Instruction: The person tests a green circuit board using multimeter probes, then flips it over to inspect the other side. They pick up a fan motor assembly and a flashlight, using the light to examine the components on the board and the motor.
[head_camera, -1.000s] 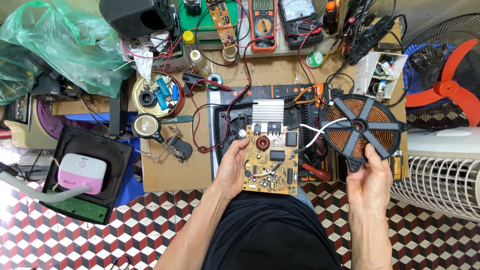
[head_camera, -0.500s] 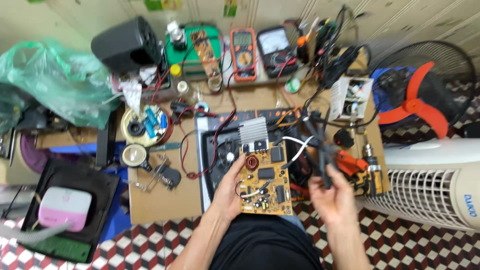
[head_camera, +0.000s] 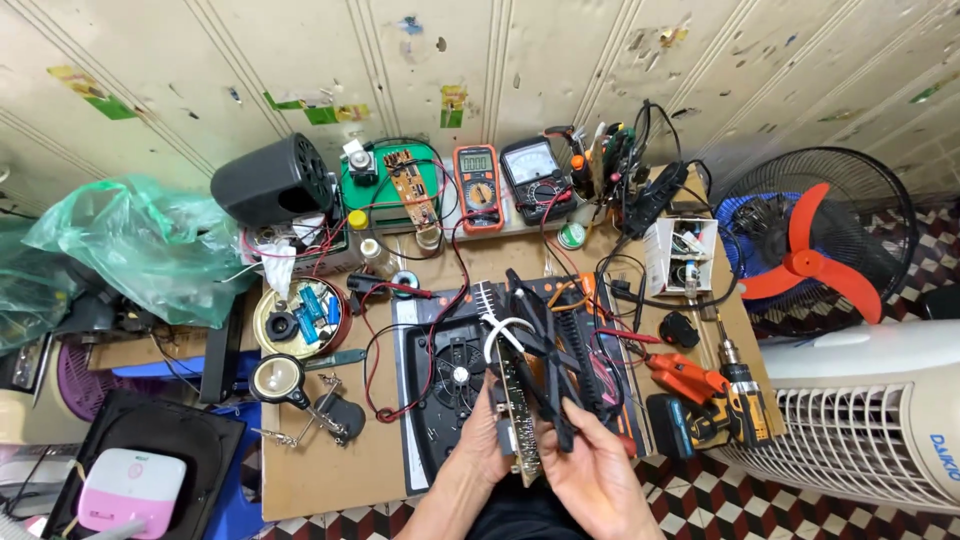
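Coil (head_camera: 560, 350) and board (head_camera: 520, 425) now upright, both grips pinching them over cluttered workbench (head_camera: 320, 470)

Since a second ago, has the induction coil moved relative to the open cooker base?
Yes. The induction coil, then flat right of the cooker base, now stands edge-on over it, against the circuit board.
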